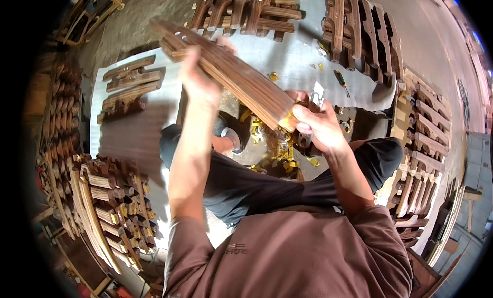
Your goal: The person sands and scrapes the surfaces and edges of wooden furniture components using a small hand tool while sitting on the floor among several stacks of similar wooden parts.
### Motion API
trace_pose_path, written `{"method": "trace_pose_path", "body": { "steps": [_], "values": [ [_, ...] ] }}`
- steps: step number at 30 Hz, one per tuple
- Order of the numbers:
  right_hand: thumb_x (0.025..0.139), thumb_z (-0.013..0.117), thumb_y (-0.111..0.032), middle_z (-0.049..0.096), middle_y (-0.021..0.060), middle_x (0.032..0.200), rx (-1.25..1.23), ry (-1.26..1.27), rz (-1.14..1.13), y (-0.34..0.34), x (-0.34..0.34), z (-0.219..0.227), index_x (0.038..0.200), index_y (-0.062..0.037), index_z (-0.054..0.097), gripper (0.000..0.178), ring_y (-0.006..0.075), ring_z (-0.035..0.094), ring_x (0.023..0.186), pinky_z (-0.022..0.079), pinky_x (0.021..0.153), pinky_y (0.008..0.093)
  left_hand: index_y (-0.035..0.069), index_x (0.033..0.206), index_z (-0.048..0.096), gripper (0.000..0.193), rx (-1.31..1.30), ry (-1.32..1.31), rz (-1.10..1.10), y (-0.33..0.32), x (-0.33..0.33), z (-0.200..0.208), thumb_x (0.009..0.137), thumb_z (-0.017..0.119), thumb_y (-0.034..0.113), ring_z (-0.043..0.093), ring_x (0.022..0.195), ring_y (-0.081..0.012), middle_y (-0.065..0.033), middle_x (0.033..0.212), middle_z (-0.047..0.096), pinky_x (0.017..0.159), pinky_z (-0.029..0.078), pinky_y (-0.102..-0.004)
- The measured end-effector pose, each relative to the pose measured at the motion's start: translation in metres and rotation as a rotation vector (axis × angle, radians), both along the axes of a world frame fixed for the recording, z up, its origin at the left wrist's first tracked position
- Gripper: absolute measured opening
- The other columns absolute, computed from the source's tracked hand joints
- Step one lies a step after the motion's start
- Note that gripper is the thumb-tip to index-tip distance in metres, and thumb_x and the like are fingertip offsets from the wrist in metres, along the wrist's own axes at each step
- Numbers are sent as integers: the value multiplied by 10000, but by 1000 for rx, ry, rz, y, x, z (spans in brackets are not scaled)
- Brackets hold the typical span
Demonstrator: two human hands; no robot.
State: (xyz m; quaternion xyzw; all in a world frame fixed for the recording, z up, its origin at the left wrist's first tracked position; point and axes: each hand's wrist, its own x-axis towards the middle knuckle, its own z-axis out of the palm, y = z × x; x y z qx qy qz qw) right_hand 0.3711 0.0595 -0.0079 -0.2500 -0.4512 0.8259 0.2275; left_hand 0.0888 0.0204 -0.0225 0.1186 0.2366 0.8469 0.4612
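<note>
I'd support the wooden parts at both ends, keeping the yellow tape within thumb reach. They're held aslant above yellow scraps; my left hand curls around the far end, my right hand pinches the taped end.

Strong light falls across the middle, while the left rim sinks into dimness. The pale sheet at left carries a broad shadow and glares nearly white lower down. Motion blurs the left hand and the wooden piece. Fisheye distortion bows outer edges toward black corners.
</note>
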Motion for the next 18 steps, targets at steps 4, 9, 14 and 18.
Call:
{"method": "trace_pose_path", "body": {
  "steps": [4,9,14,18],
  "values": [
    [935,698,-235,557,-24,818,125,-63,-118,-15,-26,8,1223,48,589,418,50,446,624,358,541,199,-65,1089,475,401,-108,-253,-172,-1,20,-2,750,640,71,600,920,-333,-182,943,592,894,513,-455],
    [833,740,43,701,79,934,713,-88,-326,-35,-19,-5,1110,28,650,292,98,639,761,508,656,232,-65,1043,488,409,-90,-283,-118,5,13,-11,698,647,88,603,886,-333,-179,917,595,856,509,-457],
    [788,762,34,680,109,895,1307,-132,-332,-26,-30,6,1011,-12,698,237,158,645,709,510,629,261,-51,1011,516,365,-73,-271,-127,0,8,-6,701,639,98,606,867,-330,-169,898,600,827,513,-453],
    [685,728,80,630,95,886,1726,-142,-215,-15,-26,20,976,-41,727,315,209,617,655,485,548,295,-41,991,529,330,-97,-269,-183,-1,7,-4,709,634,92,611,841,-319,-161,874,599,792,524,-452]
  ]
}}
